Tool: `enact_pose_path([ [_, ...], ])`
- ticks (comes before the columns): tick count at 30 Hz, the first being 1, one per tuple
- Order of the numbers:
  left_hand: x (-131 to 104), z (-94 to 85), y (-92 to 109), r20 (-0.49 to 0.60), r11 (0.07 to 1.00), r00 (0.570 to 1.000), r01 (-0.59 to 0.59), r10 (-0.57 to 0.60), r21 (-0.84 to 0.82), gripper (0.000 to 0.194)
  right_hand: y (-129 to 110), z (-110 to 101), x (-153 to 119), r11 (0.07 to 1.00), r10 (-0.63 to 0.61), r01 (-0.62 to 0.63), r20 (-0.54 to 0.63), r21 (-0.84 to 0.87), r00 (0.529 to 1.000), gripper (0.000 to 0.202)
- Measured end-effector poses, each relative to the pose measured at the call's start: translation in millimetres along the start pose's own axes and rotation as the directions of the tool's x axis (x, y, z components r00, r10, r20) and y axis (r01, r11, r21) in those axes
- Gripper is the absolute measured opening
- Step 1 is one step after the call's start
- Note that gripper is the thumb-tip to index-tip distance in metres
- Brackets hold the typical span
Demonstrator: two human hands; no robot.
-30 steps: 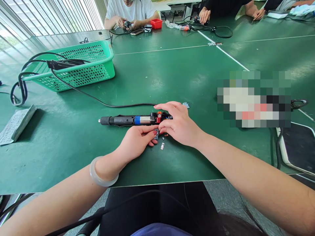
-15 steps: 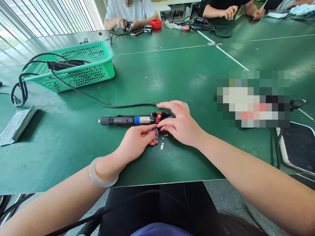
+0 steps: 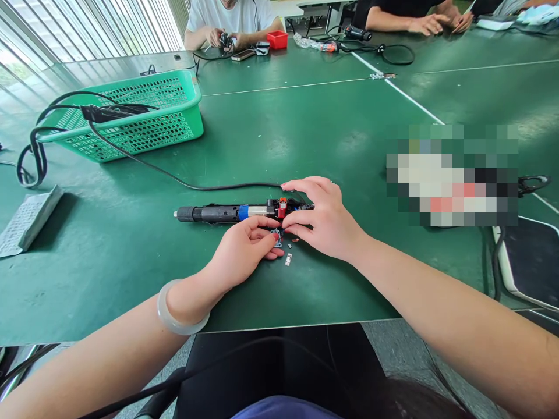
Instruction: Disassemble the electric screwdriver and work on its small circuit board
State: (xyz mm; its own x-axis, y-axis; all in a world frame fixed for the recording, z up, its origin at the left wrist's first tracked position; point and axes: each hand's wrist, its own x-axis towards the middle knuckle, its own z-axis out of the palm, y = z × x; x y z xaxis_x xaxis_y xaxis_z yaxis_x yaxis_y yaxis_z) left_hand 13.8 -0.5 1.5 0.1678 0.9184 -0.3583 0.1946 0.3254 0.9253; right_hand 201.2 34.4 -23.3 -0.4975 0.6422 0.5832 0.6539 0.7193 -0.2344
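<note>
An opened electric screwdriver point(image 3: 220, 213) lies across the green table, its silver motor section, blue band and a red-orange switch part point(image 3: 283, 207) exposed. Just below it, my left hand point(image 3: 240, 247) pinches a small bluish circuit board point(image 3: 276, 237) between thumb and fingers. My right hand point(image 3: 332, 218) arches over the screwdriver's right end. Its thumb and a finger come together beside the board, and whatever is between them is too small to make out. A small white part point(image 3: 288, 259) and a tiny dark-and-light piece point(image 3: 290, 245) lie on the table close by.
A green basket point(image 3: 192, 119) with black cables stands at the back left; one cable point(image 3: 209, 188) runs to the screwdriver. A wrapped packet point(image 3: 30, 224) lies left, a dark white-edged device point(image 3: 530, 262) right. Across the table, two people work near a red box point(image 3: 277, 39).
Both hands stay almost in place over the same parts, with only slight finger shifts. The view has moved a little. Across the table, a co-worker's hand has shifted right.
</note>
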Motion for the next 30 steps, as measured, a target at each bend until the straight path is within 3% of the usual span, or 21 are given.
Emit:
enact_pose_path([
  [6, 0.9, 0.4, 0.7, -0.017, 0.998, 1.000, 0.016, -0.017, -0.058, 0.014, -6.2, -7.1, 0.8, 0.998, 0.039, -0.042, -0.087, -0.040, 0.995, 0.018],
  [8, 1.3, 0.1, -0.5, -0.019, 0.997, 1.000, 0.017, -0.019, -0.073, 0.014, -10.2, -10.9, -1.0, 0.991, 0.133, -0.132, -0.056, 0.023, 0.990, 0.022],
  [10, 1.7, -0.3, -2.2, -0.008, 0.997, 1.000, 0.010, -0.010, -0.080, 0.014, -14.8, -13.7, -3.8, 0.966, 0.230, -0.234, 0.051, 0.113, 0.972, 0.026],
  [15, 3.0, -2.1, -5.4, 0.011, 0.996, 1.000, -0.008, 0.009, -0.088, 0.013, -25.2, -13.7, -7.1, 0.842, 0.385, -0.466, 0.303, 0.273, 0.872, 0.022],
  [22, 5.1, -2.3, -6.5, 0.054, 0.992, 0.998, -0.007, 0.014, -0.130, 0.012, -23.7, -5.1, -2.1, 0.586, 0.519, -0.683, 0.446, 0.435, 0.729, 0.015],
  [30, 3.4, -0.6, -4.3, 0.029, 0.986, 1.000, 0.001, 0.004, -0.166, 0.017, -22.8, -5.0, -2.9, 0.588, 0.515, -0.674, 0.435, 0.447, 0.739, 0.018],
])
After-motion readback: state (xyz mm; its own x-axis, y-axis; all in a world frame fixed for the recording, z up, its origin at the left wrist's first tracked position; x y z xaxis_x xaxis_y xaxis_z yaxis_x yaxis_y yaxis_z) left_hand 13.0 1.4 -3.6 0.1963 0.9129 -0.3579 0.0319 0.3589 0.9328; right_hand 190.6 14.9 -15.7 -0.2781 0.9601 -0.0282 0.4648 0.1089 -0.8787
